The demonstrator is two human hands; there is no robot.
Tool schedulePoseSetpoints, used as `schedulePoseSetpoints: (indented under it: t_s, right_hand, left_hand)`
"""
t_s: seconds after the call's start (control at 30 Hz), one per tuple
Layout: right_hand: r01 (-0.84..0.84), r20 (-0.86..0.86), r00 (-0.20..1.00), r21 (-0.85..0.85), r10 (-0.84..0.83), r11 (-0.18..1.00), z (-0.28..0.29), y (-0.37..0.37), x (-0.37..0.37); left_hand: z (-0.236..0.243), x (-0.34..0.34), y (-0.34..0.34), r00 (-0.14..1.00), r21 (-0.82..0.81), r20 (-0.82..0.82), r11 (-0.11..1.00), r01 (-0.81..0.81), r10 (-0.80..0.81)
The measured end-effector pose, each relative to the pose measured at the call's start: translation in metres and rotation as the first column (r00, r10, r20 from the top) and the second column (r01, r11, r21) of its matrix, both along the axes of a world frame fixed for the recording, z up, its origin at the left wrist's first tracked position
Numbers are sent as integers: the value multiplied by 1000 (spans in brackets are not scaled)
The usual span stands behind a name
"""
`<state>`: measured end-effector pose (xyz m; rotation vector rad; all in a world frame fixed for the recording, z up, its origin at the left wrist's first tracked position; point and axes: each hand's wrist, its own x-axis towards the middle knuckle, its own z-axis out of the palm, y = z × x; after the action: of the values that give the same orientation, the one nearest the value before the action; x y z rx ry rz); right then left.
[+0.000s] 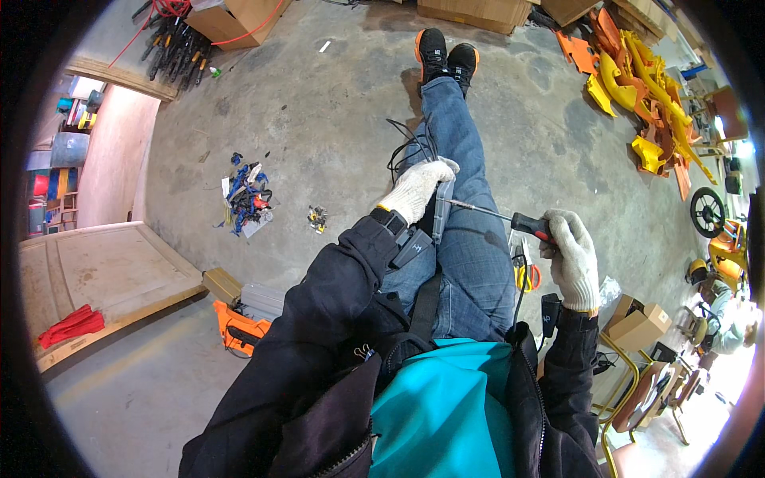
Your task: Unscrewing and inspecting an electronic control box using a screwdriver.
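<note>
My left hand (416,190), in a knitted white glove, was clamped round a flat grey plastic part (442,209) held upright over my denim-clad thigh (470,255). My right hand (572,259), gloved alike, gripped the black-and-red handle of a screwdriver (510,220), whose thin steel shaft reached to the part's edge. Yellow-handled pliers (524,275) lay just beside my leg on the rough concrete floor (319,119).

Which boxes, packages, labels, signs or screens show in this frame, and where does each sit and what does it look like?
Cardboard box: top left on the concrete floor, brown, flaps open, red cable across it.
Flat cardboard boxes: top centre edge, brown, partly cut off.
Small cardboard box: right of the person's right hand, brown, flaps open.
No signs or screens visible; any labels are too small to tell.
</note>
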<state>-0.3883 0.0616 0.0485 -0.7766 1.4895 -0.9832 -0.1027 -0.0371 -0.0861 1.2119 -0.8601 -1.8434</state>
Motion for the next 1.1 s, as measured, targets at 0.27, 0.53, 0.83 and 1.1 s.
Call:
schedulePoseSetpoints:
  t_s: [0.27,0.53,0.83,1.1]
  right_hand:
    - [0,-5,1000,-1,0,1000,4,-1,2]
    - [4,-28,1000,2,-4,1000,4,0,3]
    - [-12,-29,999,4,12,1000,5,0,1]
    - [-4,-23,1000,-2,4,1000,4,-1,2]
  left_hand:
    - [-4,1,-2,1000,3,13,1000,9,-9]
    - [-3,0,-1,1000,12,3,1000,-6,6]
    - [0,3,1,999,-66,36,997,27,-25]
    - [-4,1,-1,1000,-6,-4,1000,-2,2]
